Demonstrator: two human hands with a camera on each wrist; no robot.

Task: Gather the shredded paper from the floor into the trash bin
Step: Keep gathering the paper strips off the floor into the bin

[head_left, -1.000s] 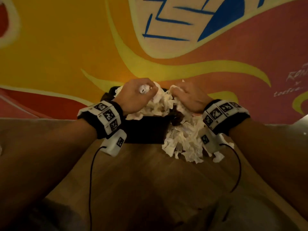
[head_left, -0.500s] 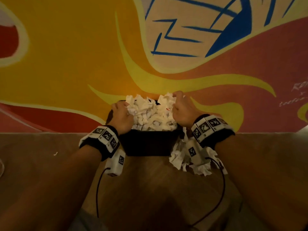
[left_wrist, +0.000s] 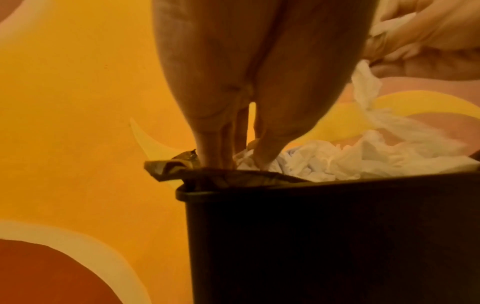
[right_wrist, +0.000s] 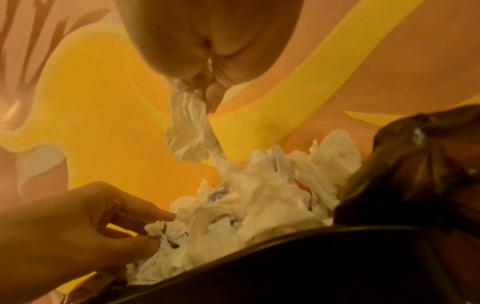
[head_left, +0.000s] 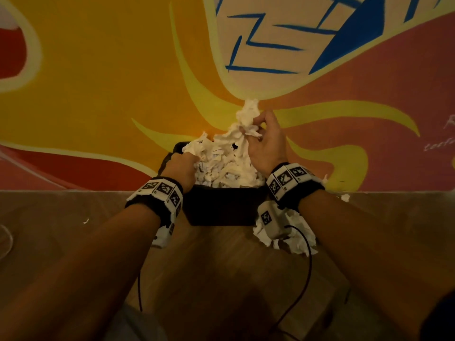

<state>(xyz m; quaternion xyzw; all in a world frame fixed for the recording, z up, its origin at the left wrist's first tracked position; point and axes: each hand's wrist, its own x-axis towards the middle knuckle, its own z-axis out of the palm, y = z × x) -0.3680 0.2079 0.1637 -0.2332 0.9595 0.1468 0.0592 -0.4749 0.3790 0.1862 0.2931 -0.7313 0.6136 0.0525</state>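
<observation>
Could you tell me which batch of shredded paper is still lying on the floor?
The clump beside the bin's right side, under the right wrist. The other paper is heaped in the trash bin.

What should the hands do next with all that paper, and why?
Probably the right hand should lower the bunch it holds and push it into the bin. The paper is heaped above the rim, the left hand is pressing it, and another pile waits on the floor.
</observation>
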